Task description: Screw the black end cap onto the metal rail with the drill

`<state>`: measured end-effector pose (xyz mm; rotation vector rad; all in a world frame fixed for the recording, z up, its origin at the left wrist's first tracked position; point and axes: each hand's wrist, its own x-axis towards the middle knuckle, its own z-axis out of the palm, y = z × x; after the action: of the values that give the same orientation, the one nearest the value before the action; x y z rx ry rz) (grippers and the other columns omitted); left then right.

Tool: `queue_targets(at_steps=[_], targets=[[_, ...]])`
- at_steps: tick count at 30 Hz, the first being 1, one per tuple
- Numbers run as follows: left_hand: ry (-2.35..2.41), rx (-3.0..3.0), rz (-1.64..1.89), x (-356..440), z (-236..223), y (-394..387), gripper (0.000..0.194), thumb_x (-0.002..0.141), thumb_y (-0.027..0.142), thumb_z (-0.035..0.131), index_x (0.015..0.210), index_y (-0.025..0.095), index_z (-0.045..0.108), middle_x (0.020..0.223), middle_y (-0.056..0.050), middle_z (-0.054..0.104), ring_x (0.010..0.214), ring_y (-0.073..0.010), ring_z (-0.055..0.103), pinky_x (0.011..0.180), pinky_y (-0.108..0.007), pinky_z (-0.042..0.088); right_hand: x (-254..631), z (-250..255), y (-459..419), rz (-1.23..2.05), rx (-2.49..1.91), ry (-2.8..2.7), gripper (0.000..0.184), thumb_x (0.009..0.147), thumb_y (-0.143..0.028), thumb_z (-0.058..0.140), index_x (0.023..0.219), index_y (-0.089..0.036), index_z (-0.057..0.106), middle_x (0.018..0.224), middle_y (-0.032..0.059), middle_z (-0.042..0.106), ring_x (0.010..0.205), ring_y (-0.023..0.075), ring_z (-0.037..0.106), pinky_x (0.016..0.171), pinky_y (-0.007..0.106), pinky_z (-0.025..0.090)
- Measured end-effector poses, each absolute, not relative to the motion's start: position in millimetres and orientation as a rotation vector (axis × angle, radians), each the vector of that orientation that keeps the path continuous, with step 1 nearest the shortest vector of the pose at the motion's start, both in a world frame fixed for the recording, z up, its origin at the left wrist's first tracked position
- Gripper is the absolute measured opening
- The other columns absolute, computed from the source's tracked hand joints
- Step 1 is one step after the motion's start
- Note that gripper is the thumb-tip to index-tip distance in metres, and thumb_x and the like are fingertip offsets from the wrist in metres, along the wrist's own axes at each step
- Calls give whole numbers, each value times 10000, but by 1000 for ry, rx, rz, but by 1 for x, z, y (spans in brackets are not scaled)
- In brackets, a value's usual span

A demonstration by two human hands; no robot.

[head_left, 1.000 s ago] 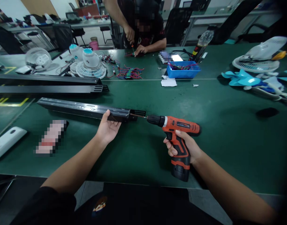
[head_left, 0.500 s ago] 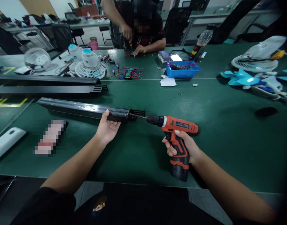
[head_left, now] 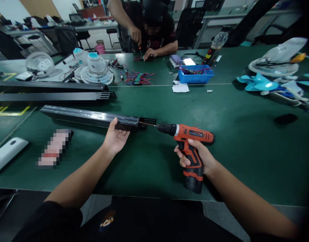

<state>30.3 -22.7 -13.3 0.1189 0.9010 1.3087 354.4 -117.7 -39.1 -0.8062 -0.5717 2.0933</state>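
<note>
My left hand (head_left: 117, 137) grips a long black metal rail (head_left: 91, 116) near its right end, thumb on top and fingers beneath. An orange and black cordless drill (head_left: 195, 133) is in my right hand (head_left: 195, 154), which is wrapped round the handle. The drill points left, and its long thin bit (head_left: 149, 124) reaches the rail's end. Whether the tip sits inside a hole or screw there cannot be made out. A slotted black tab (head_left: 148, 120) sticks out of that end.
Two more black rails (head_left: 48, 96) lie behind on the left. A phone (head_left: 55, 148) and a white casing (head_left: 9, 153) are at front left. Fan parts (head_left: 96, 72), wired boards (head_left: 138, 78) and a blue bin (head_left: 196, 76) stand farther back. Across the table a person (head_left: 154, 40) works with a screwdriver.
The view has shifted very slightly. My hands, the drill and the rail hold nearly the same pose. The person opposite has moved their screwdriver hand a little to the left.
</note>
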Motion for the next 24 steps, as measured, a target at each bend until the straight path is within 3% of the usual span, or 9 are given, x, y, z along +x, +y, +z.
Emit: queue_targets(at_steps=[6,24], targets=[[908,115,1314,31,-13,-23,417,964,363,716,1316,144,675,1074,-98,814,975,-215,789,1020,-314,599,354,-38,-117,2104,-779,-574,475,846,-565,810,979,-109,796,772,48,748,466,91,590,528,264,570],[890,101,1308,28,-18,-21,430,928,355,752,1300,150,684,1081,-100,810,984,-222,789,1002,-315,606,355,-35,-119,2060,-881,-534,403,861,-517,779,860,-115,791,686,55,726,453,111,561,522,284,570]])
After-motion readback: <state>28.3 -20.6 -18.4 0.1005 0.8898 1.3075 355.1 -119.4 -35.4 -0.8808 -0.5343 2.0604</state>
